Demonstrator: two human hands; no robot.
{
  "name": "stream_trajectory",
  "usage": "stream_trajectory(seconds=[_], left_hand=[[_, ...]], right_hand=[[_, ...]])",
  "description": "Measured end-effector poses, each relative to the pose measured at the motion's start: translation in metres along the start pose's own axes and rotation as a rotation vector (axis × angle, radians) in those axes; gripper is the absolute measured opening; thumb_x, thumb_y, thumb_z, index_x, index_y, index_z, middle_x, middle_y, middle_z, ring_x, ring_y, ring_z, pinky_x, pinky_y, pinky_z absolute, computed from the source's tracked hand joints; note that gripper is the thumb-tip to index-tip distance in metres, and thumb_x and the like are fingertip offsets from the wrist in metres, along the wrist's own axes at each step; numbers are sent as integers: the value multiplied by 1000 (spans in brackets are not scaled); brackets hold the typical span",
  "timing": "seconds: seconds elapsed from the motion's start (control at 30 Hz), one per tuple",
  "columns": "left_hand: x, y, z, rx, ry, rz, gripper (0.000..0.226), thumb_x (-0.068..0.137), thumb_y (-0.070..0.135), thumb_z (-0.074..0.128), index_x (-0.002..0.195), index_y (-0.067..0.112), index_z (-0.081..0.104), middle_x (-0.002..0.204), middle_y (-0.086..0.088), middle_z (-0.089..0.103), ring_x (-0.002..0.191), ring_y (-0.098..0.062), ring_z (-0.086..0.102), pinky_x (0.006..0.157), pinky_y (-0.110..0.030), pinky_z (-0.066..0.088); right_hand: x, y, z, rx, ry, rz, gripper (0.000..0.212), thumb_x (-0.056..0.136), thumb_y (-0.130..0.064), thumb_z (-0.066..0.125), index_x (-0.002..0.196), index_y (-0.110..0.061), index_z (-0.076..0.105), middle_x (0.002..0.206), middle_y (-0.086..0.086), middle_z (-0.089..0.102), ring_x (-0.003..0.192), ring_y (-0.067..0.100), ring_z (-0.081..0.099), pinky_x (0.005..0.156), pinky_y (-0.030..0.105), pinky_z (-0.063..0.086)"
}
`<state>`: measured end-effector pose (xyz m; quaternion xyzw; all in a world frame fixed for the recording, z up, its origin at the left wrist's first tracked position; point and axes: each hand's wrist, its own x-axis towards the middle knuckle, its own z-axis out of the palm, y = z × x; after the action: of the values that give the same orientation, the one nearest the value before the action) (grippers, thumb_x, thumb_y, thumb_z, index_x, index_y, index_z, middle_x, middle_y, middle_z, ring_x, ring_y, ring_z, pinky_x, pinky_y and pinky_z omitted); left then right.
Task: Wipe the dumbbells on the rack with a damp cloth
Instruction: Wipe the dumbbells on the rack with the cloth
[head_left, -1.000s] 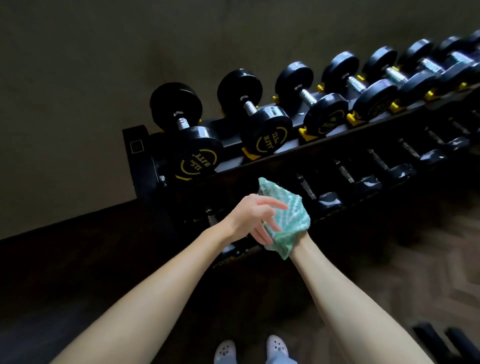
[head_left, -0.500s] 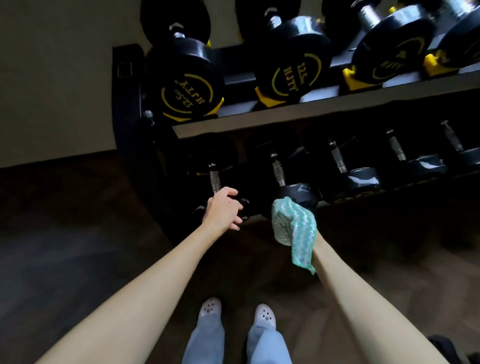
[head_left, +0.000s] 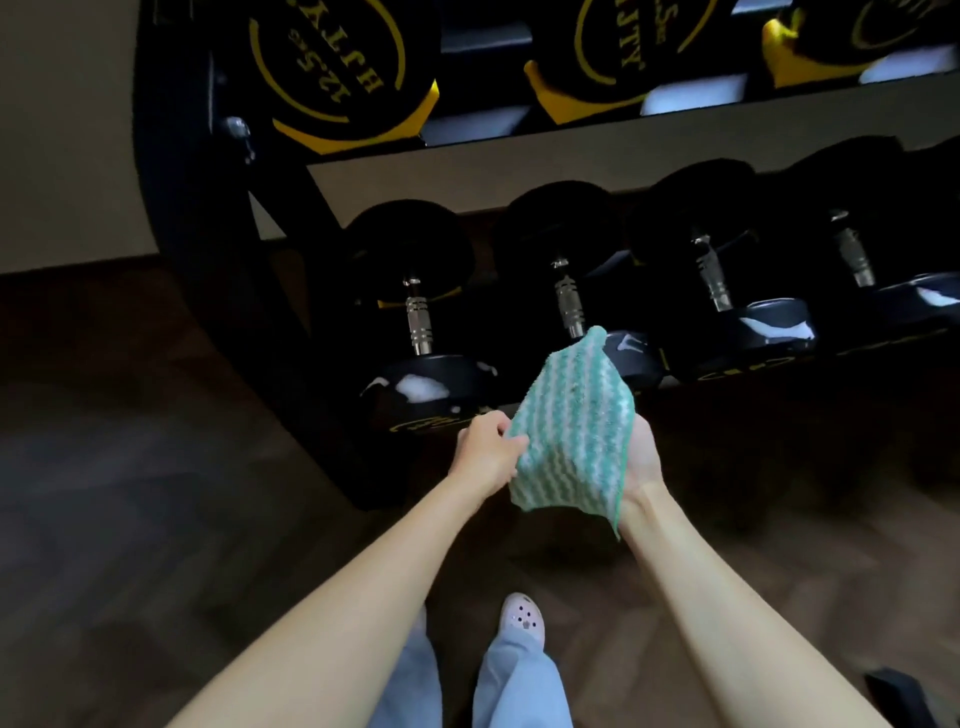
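Both hands: left hand (head_left: 487, 453) pinches cloth (head_left: 571, 431) edge; right hand (head_left: 643, 460) holds it.
Done: apparently nothing; cloth off the dumbbells (head_left: 423, 387).
Remaining: seemingly whole rack (head_left: 223, 270).

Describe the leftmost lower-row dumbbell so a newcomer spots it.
Find the black rack by the wall; drop to its lower row. The dumbbell is first from the left, beside the slanted frame post. Unlike its neighbours, it has none further left, with the green-striped cloth just right of it.
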<state>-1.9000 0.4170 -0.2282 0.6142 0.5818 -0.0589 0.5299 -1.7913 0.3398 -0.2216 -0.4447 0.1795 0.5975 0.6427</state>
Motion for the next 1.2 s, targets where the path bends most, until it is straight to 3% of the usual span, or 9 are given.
stream_trajectory(seconds=[0.1,0.2,0.3,0.4,0.53,0.63,0.73,0.9,1.2], left_hand=[[4,0,1,58,-48,-6,9,90,11,48,81,13,51,85,-11,58,75,-26,60,71,-38,55],[7,-2,-7,182,8,36,17,88,10,44,91,10,61,94,-9,61,81,-26,61,72,-39,56],[4,-4,-26,210,194,107,27,85,15,48,104,16,67,101,-6,65,93,-27,61,81,-37,53],[3,-4,-46,112,353,182,22,83,15,49,92,15,69,88,-6,67,84,-24,61,73,-31,52],[21,-17,-71,-90,494,161,30,86,10,48,113,15,59,89,-8,66,73,-20,61,65,-32,55],[35,-32,-81,-63,572,160,30,89,8,45,117,14,53,89,-5,66,67,-3,49,52,-11,37],[43,-44,-85,-52,659,169,28,93,9,41,119,12,50,90,-4,62,64,-1,43,48,-8,34],[60,-60,-88,-51,698,233,25,92,6,42,115,6,51,86,-2,57,62,4,41,53,4,32],[71,-62,-94,-165,709,172,21,91,7,41,108,7,55,83,-3,62,64,1,47,51,1,33]], right_hand=[[16,9,-3,68,-23,-44,57,88,-62,41,107,-14,68,99,10,71,90,26,69,78,39,56],[38,18,-1,22,-36,-2,86,74,-78,42,131,-15,53,129,14,58,120,34,55,106,50,37],[62,24,6,-46,22,50,68,88,-62,42,131,-10,54,129,16,57,116,31,56,108,48,35],[84,32,13,-109,122,-34,50,95,-46,40,127,-11,57,124,17,57,108,31,54,108,46,32],[104,41,26,-232,242,-168,46,99,-37,38,135,-12,48,132,14,54,122,30,50,111,46,32],[122,48,26,-300,244,-174,48,99,-36,38,138,-10,44,141,13,46,130,29,41,114,45,24],[140,57,23,-249,217,-88,47,99,-39,36,134,-11,49,137,15,49,124,30,47,110,44,31],[167,63,23,-123,174,-16,46,100,-40,29,98,-11,64,107,14,63,96,25,59,91,37,42],[158,73,19,-4,137,-114,42,100,-32,29,115,-9,61,93,8,73,98,22,61,79,33,47]])
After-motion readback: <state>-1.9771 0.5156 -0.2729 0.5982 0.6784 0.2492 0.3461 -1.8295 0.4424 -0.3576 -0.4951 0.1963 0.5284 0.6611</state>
